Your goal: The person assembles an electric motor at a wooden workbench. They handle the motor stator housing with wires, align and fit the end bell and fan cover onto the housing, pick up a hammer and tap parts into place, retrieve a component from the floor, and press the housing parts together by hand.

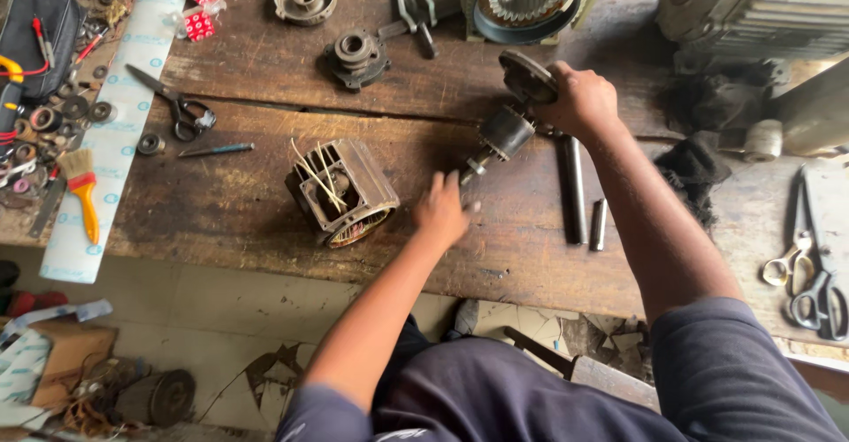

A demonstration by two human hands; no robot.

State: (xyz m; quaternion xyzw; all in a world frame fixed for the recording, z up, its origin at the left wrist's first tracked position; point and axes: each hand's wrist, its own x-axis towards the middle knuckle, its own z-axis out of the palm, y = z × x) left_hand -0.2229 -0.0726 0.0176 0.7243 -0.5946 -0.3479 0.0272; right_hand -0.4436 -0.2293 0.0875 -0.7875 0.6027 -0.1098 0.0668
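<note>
Head view: worn wooden workbench [265,61], cracked tiled floor [221,309].

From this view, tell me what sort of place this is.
Probably a motor repair workshop: a wooden bench with a stripped stator, a rotor in the right hand, and scattered bearings.

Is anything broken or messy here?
Yes. The floor tiles under the wooden bench are cracked into pieces. On the bench, the small motor housing lies tilted with loose yellowish wires sticking out. The right hand holds the rotor, pulled out of any housing; the left hand hovers nearby.
</note>
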